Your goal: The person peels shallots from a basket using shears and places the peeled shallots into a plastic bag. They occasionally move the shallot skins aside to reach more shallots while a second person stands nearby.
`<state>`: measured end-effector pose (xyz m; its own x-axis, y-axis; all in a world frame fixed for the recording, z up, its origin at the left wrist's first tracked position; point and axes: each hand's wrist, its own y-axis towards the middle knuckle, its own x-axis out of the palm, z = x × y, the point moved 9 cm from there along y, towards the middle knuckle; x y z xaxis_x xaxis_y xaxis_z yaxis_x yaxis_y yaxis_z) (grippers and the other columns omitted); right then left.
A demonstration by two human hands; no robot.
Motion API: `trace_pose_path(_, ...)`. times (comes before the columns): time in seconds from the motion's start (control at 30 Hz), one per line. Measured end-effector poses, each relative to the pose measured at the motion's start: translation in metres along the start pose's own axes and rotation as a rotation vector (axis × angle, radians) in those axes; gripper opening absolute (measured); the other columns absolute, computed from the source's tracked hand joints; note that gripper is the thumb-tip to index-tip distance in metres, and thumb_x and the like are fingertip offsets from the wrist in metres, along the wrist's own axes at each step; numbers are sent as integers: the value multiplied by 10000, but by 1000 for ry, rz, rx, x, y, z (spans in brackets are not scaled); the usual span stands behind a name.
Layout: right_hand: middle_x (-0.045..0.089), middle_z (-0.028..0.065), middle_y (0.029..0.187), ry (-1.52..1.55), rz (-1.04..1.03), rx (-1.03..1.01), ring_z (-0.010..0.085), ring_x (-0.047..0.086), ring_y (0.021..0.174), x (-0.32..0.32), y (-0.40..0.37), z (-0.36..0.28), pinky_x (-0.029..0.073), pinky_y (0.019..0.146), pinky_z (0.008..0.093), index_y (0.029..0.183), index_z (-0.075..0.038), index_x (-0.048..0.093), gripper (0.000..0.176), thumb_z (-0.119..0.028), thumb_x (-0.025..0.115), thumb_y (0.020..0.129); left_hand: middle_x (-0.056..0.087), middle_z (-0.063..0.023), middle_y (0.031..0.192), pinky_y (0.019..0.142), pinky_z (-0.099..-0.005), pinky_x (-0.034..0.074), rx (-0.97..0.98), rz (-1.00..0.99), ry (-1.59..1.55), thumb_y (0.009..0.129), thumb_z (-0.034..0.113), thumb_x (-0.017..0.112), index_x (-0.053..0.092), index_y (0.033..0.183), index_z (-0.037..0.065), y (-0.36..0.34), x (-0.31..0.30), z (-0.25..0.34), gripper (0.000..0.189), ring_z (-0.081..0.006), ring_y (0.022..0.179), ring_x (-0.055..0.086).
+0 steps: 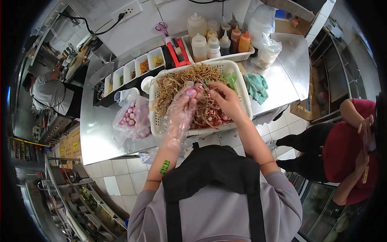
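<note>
My left hand [183, 105], in a clear plastic glove, is closed around a pinkish-purple shallot [191, 93]. Close beside it, my bare right hand [225, 97] grips what looks like a small knife, with a bit of green showing; most of it is hidden by the fingers. Both hands are over a white plastic basket [246, 93]. Dry brown stalks and roots [171, 82] fill the back and left of the basket, and reddish skins [209, 121] lie at the front. A clear bag of shallots [131, 117] sits left of the basket.
Behind the basket are squeeze bottles [199, 46] in a tray and a row of food containers [130, 70]. A green cloth [256, 86] lies on the steel table [286, 68] at right. One person [346, 149] stands at right, another [52, 94] at far left.
</note>
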<state>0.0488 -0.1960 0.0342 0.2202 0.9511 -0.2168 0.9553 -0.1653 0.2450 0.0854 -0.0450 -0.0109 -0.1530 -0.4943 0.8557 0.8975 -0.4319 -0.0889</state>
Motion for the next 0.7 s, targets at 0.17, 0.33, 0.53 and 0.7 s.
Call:
trace_pose_path(0.17, 604, 67, 826, -38, 35, -84, 119, 532, 734, -9, 0, -6, 459, 700, 260, 1180, -57, 564, 311, -192, 585, 901, 578, -133, 1087, 740, -194, 573, -22, -67, -146, 868, -7, 538, 508, 1201, 4, -1, 6, 1, 335, -226, 966, 622)
trace_pose_path(0.33, 543, 31, 751, 149, -258, 95, 96, 488, 701, 19, -12, -14, 420, 642, 247, 1313, -63, 435, 474, -219, 598, 897, 553, -144, 1144, 818, -260, 557, 95, -40, -37, 855, -38, 521, 496, 1214, 5, -5, 11, 6, 363, -259, 1031, 588)
trace_pose_path(0.53, 597, 32, 911, 129, -307, 145, 79, 503, 821, 26, -9, -9, 425, 733, 232, 1292, -62, 484, 420, -212, 583, 913, 526, -185, 1215, 913, -308, 516, 159, 4, 148, 835, -68, 509, 486, 1214, -25, -10, 17, 10, 381, -254, 1092, 562)
trace_pose_path(0.7, 607, 24, 1009, 143, -246, 87, 77, 515, 881, 17, -7, -14, 428, 788, 226, 1214, -41, 563, 337, -200, 578, 917, 520, -212, 1234, 917, -290, 511, 189, -11, 147, 876, -5, 529, 483, 1214, -39, -5, 16, 10, 342, -259, 1106, 555)
